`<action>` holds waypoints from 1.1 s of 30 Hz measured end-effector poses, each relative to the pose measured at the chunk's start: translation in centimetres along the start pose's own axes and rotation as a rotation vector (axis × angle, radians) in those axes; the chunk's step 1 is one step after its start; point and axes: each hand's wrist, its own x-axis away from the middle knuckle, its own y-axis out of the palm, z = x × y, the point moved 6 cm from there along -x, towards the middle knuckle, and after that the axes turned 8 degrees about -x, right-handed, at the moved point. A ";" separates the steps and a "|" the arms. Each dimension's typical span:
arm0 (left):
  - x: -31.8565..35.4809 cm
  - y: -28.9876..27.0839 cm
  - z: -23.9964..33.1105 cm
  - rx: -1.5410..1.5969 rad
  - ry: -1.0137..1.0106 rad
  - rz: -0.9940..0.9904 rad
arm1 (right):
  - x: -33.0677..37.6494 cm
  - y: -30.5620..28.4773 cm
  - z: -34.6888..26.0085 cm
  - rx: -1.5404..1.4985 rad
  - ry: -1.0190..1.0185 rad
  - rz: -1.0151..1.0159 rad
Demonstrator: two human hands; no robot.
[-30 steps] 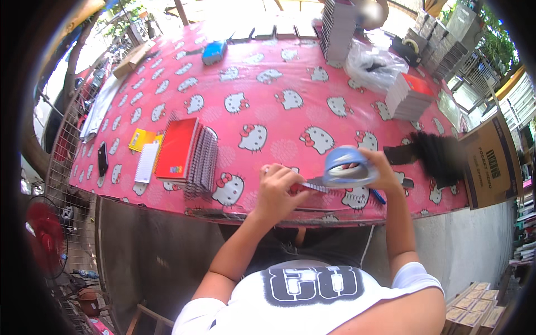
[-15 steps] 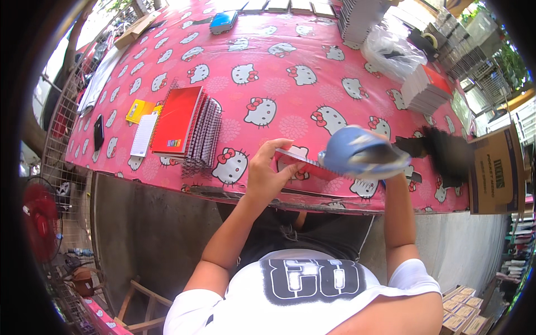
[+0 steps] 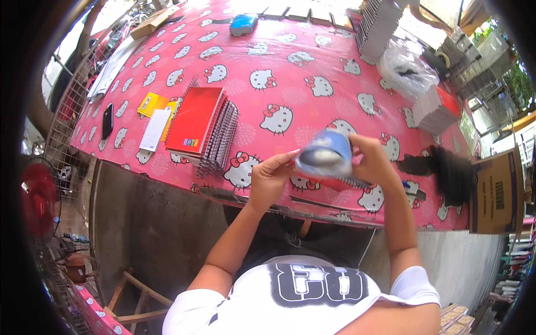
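Note:
My left hand (image 3: 272,174) is closed in a pinch on the near-left edge of a red spiral notebook (image 3: 333,183), which is tilted above the table's front edge. In my right hand (image 3: 369,159) is a blue hand-held tool (image 3: 325,153), blurred, that looks like a price label gun. It is over the notebook, close to my left fingertips, and hides most of the cover. Whether the tool touches the cover, I cannot tell. To the left of my left hand stands a stack of red spiral notebooks (image 3: 196,120).
Left of the stack lie a small lined pad (image 3: 155,129), yellow booklets (image 3: 152,104) and a black phone (image 3: 108,121). A cardboard box (image 3: 495,192) stands at the right edge. Farther back are a plastic bag (image 3: 406,70), paper stacks (image 3: 438,111) and a blue notebook block (image 3: 243,24).
My right hand has brought the blue tool leftward over the notebook, toward my left fingers. The left hand keeps its pinch. The whole view has shifted slightly.

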 end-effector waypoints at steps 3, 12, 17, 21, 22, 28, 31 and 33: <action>-0.2 -0.6 -0.8 -0.011 0.029 -0.050 | 1.9 -4.2 2.9 0.236 0.128 0.349; -0.1 1.3 -1.6 0.259 -0.130 -0.098 | 11.5 -10.0 1.4 0.919 0.306 0.537; 0.6 1.8 -2.3 0.292 -0.098 -0.092 | 4.1 1.8 -8.0 0.351 0.058 -0.068; 0.7 1.5 -2.0 0.252 -0.126 -0.079 | 3.3 1.1 -6.5 0.409 0.007 0.052; 0.5 1.4 -1.9 0.247 -0.122 -0.092 | 4.4 -1.2 -7.2 0.368 -0.010 0.165; -0.3 2.9 0.4 0.287 -0.046 -0.162 | 14.3 -5.8 4.6 0.430 0.377 0.431; -0.1 2.3 5.6 -0.020 0.324 -0.001 | 16.8 -3.6 7.8 0.506 0.400 0.369; 1.2 2.4 8.5 -0.249 0.625 0.087 | 16.7 -3.3 7.1 0.659 0.413 0.361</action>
